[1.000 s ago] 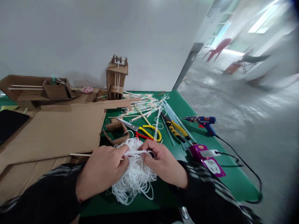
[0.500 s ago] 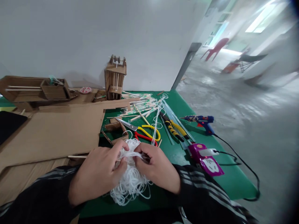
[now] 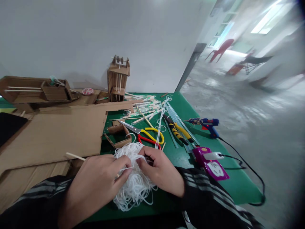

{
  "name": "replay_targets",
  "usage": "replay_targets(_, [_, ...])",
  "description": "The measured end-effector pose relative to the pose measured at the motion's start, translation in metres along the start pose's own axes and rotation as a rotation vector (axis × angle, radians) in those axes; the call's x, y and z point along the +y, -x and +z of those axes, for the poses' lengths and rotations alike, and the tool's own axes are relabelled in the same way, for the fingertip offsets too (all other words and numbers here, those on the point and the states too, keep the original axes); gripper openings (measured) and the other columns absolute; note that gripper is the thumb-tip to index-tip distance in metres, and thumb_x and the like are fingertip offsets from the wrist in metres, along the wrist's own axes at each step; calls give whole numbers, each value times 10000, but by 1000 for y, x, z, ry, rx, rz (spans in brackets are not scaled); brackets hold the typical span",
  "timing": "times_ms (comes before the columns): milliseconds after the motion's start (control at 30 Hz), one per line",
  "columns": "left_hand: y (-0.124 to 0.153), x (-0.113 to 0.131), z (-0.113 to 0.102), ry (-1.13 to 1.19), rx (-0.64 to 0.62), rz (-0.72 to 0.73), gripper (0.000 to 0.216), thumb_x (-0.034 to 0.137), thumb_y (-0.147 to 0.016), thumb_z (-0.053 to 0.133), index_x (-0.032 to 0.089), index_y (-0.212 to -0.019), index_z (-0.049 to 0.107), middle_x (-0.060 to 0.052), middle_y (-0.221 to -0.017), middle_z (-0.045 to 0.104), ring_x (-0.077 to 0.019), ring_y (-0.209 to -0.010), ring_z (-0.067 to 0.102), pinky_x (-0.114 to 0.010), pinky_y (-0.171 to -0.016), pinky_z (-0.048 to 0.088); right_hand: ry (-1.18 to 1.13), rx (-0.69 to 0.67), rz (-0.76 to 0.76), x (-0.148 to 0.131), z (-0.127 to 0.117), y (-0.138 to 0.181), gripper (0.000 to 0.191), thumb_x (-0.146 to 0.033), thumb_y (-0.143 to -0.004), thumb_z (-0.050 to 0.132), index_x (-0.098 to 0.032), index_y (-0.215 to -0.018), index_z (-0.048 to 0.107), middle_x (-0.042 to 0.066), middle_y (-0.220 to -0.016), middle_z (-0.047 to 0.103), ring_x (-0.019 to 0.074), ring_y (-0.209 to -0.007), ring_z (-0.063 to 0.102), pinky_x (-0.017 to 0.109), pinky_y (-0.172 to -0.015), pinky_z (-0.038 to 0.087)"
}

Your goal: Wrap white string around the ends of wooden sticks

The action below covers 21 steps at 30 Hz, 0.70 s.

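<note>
A loose tangle of white string (image 3: 133,187) lies on the green table in front of me. My left hand (image 3: 100,178) is closed at the tangle's left side, a single strand pinched between thumb and forefinger. A thin wooden stick (image 3: 74,156) passes under that hand; its far end seems to show between the fingers. On the right of the tangle, my right hand (image 3: 158,168) pinches a bunch of the string, fingers curled. Just beyond the hands are scissors (image 3: 145,132) with yellow and red handles, and a bent cardboard piece (image 3: 118,135).
Pliers (image 3: 177,130), a blue glue gun (image 3: 203,123) and a purple power strip (image 3: 212,163) lie to the right. Several wrapped sticks (image 3: 145,108) are scattered at the back. A cardboard tower (image 3: 118,79) stands by the wall; a cardboard sheet (image 3: 59,133) covers the left.
My left hand has moved left and slightly down, drawing a strand away from the bunch. The stick has shifted with it and tilted. My right hand has stayed nearly in place.
</note>
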State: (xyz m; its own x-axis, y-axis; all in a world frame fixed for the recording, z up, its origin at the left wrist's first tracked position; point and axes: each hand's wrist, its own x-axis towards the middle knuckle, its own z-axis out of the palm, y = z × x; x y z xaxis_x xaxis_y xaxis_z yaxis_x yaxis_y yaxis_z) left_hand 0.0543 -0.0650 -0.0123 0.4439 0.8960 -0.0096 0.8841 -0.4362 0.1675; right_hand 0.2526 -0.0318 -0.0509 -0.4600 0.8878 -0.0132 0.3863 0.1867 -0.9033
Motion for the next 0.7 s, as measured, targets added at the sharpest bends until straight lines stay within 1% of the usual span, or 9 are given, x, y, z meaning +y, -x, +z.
replay_targets(133, [-1, 1, -3, 38, -8, 32, 220, 346, -950, 454, 319, -920, 670, 19, -668, 669, -201, -656, 658, -284, -549, 335, -107, -32, 19, 0, -2, -1, 179, -259, -920, 490, -179, -762, 515, -28, -692, 490, 110, -632, 426, 232, -578, 357])
replay_targets(233, [-4, 1, -4, 52, 23, 59, 247, 322, -947, 459, 304, -922, 704, 14, -642, 672, -176, -659, 659, -250, -553, 366, -193, -49, 16, -1, -3, -1, 188, -288, -931, 497, -175, -781, 517, -24, -720, 492, 110, -651, 428, 233, -598, 372])
replay_targets(333, [-5, 1, -3, 68, 50, 56, 280, 307, -955, 437, 296, -950, 717, 10, -645, 685, -165, -657, 664, -226, -561, 394, -253, -62, 11, -1, -4, -1, 206, -326, -939, 499, -172, -804, 522, -15, -739, 500, 116, -667, 437, 239, -607, 383])
replay_targets(433, [-7, 1, 0, 83, 34, 40, 280, 335, -955, 442, 293, -971, 718, 4, -674, 704, -171, -662, 672, -228, -583, 419, -264, -69, 10, -1, -4, -1, 223, -353, -943, 498, -172, -816, 525, -6, -752, 513, 125, -683, 454, 247, -620, 397])
replay_targets(533, [-8, 2, 3, 92, 19, 16, 268, 407, -938, 476, 293, -985, 714, -3, -686, 711, -190, -680, 680, -243, -607, 431, -264, -71, 8, -1, -4, 0, 226, -358, -945, 496, -174, -817, 521, -3, -755, 522, 127, -688, 464, 248, -623, 403])
replay_targets(600, [-9, 3, 4, 97, 16, -6, 266, 430, -929, 487, 294, -975, 712, -5, -694, 714, -201, -687, 681, -252, -603, 422, -265, -75, 1, -2, -4, 0, 218, -350, -946, 497, -174, -819, 517, -4, -758, 525, 126, -691, 465, 247, -624, 402])
replay_targets(700, [-10, 4, 4, 113, -5, -39, 260, 409, -942, 460, 299, -946, 695, 2, -712, 716, -211, -694, 682, -265, -584, 385, -260, -63, -8, -4, -5, 1, 193, -331, -943, 498, -173, -834, 521, -11, -751, 512, 119, -673, 450, 243, -613, 390])
